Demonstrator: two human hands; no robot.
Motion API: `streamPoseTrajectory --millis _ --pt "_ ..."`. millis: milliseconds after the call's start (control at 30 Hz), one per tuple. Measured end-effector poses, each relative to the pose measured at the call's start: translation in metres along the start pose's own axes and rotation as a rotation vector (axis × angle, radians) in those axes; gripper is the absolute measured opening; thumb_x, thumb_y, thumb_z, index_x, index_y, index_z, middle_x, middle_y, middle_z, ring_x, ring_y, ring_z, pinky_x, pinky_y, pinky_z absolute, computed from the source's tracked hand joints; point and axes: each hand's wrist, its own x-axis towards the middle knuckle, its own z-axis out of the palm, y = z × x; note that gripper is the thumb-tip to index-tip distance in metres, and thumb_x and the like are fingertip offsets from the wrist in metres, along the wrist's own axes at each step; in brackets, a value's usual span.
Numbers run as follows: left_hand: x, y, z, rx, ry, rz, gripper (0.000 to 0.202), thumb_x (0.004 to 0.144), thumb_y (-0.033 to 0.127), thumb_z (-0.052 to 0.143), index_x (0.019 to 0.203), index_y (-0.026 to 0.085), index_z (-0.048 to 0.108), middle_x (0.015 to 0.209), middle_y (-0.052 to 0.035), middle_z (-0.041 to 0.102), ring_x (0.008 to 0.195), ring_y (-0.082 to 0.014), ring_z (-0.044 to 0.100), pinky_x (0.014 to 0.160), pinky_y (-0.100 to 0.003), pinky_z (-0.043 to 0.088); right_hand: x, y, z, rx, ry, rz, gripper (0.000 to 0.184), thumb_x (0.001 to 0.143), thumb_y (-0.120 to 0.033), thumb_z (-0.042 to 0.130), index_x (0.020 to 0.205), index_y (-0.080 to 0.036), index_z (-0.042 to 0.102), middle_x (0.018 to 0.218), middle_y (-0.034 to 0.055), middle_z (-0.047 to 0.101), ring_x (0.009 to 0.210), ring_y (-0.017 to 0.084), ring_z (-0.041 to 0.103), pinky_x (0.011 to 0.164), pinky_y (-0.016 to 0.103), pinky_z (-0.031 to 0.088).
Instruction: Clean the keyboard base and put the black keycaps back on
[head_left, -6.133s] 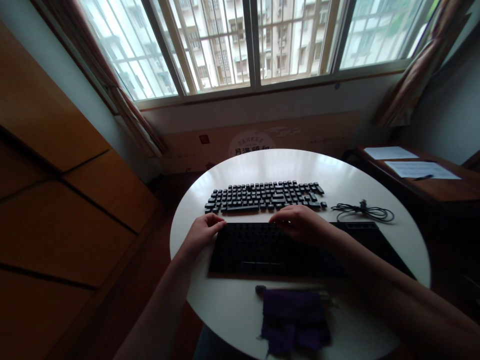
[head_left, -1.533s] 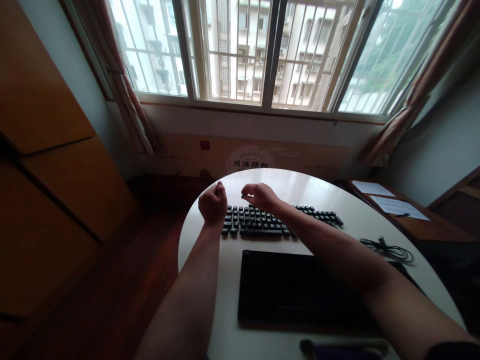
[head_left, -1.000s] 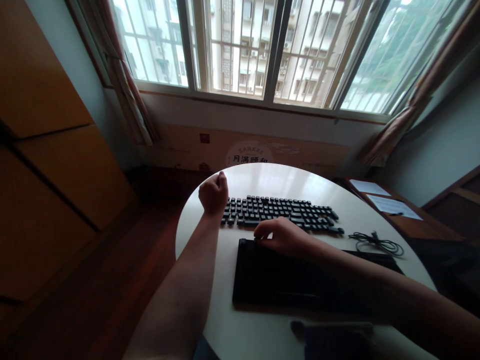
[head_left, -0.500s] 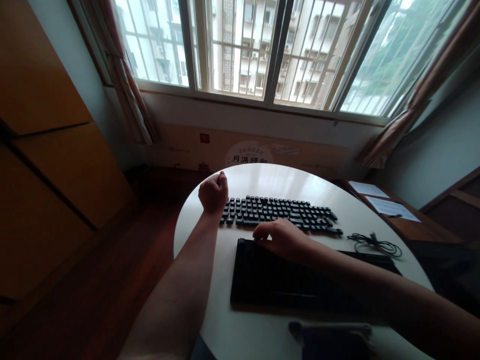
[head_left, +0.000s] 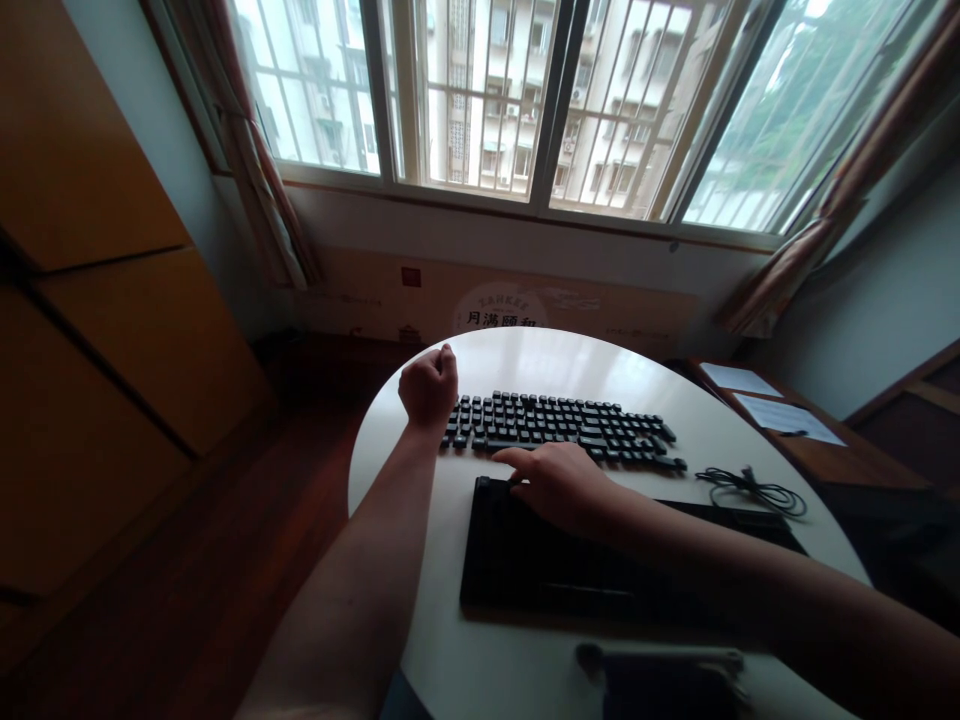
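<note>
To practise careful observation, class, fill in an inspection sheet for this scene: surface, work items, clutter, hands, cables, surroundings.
Surface: round white table, glossy.
Job's things: black keyboard base; keycaps in rows behind it.
Clutter: cloth at the near edge, partly cut off.
Hands: left hand in a fist by the keycaps' left end, contents hidden; right hand with fingertips on the keyboard base's far left corner.
Cables: cable coiled loose, right of the keycaps.
Surroundings: window, curtain, printed box, side desk with papers.
</note>
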Motion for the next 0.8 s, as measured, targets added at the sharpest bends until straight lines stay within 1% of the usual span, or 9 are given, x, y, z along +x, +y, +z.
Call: streamPoseTrajectory --millis 100,200,333,433,467,533,633,700,800 --pt "0.000 0.001 -0.001 0.009 0.002 -0.002 0.043 0.092 0.037 0.046 0.053 0.020 0.049 0.051 -0.0020 0.048 0.053 -0.0146 0.040 0.057 -0.031 0.020 -0.001 -0.007 -0.003 -0.134 0.001 -0.020 0.043 0.090 -0.020 0.059 0.132 -0.028 0.059 0.081 0.0068 0.076 0.073 0.026 0.072 0.062 0.028 0.046" --pt "0.000 0.001 -0.001 0.023 -0.002 -0.005 0.044 0.093 0.038 0.045 0.053 0.020 0.049 0.051 -0.0021 0.049 0.053 -0.0146 0.040 0.057 -0.030 0.021 -0.001 -0.015 -0.006 -0.200 -0.023 -0.041 0.027 0.091 -0.019 0.057 0.116 -0.023 0.064 0.076 0.0077 0.074 0.068 0.025 0.071 0.059 0.027 0.044" --pt "0.000 0.001 -0.002 0.068 -0.026 -0.006 0.044 0.094 0.039 0.043 0.055 0.019 0.051 0.054 -0.0031 0.053 0.055 -0.0153 0.043 0.056 -0.030 0.022 -0.003 -0.022 -0.010 -0.235 -0.048 -0.095 0.015 0.088 -0.011 0.056 0.099 -0.018 0.065 0.070 0.0065 0.071 0.065 0.023 0.069 0.063 0.028 0.044" --pt "-0.001 0.001 -0.002 0.092 -0.028 -0.024 0.044 0.094 0.039 0.043 0.056 0.019 0.053 0.057 -0.0043 0.057 0.057 -0.0161 0.045 0.056 -0.030 0.022 -0.005 -0.020 -0.009 -0.210 -0.042 -0.119 0.016 0.089 -0.010 0.055 0.101 -0.017 0.065 0.069 0.0053 0.071 0.066 0.022 0.069 0.073 0.032 0.047" --pt "-0.001 0.001 -0.002 0.094 -0.027 -0.030 0.043 0.094 0.039 0.043 0.057 0.019 0.054 0.057 -0.0045 0.058 0.057 -0.0163 0.046 0.056 -0.030 0.022 -0.007 -0.019 -0.008 -0.187 -0.011 -0.117 0.019 0.091 -0.012 0.055 0.108 -0.016 0.064 0.076 0.0067 0.073 0.072 0.023 0.070 0.077 0.033 0.048" --pt "-0.001 0.000 -0.002 0.093 -0.024 -0.035 0.043 0.094 0.039 0.042 0.057 0.019 0.055 0.058 -0.0048 0.059 0.058 -0.0165 0.047 0.056 -0.029 0.023 -0.010 -0.016 -0.003 -0.132 0.086 -0.129 0.032 0.095 -0.019 0.055 0.126 -0.015 0.060 0.107 0.0131 0.074 0.100 0.027 0.069 0.092 0.037 0.048" --pt "0.000 -0.002 -0.001 0.087 -0.027 -0.028 0.044 0.094 0.040 0.042 0.057 0.019 0.056 0.059 -0.0051 0.060 0.058 -0.0167 0.048 0.057 -0.029 0.023 -0.014 -0.016 0.008 -0.047 0.158 -0.215 0.057 0.097 -0.034 0.055 0.147 -0.009 0.043 0.152 0.0179 0.043 0.141 0.031 0.039 0.116 0.044 0.032" --pt "0.000 -0.003 -0.001 0.084 -0.029 -0.029 0.044 0.094 0.041 0.042 0.058 0.020 0.057 0.060 -0.0052 0.061 0.058 -0.0168 0.049 0.056 -0.029 0.023 -0.017 -0.019 0.016 0.017 0.091 -0.256 0.067 0.098 -0.042 0.052 0.153 -0.007 0.034 0.160 0.0174 0.027 0.149 0.031 0.024 0.122 0.046 0.022" --pt "0.002 -0.004 -0.001 0.085 -0.026 -0.034 0.043 0.093 0.040 0.043 0.058 0.020 0.057 0.060 -0.0050 0.061 0.058 -0.0168 0.048 0.056 -0.029 0.023 -0.018 -0.024 0.025 0.111 -0.044 -0.245 0.072 0.099 -0.049 0.046 0.155 -0.007 0.029 0.160 0.0181 0.024 0.150 0.030 0.020 0.123 0.047 0.019"
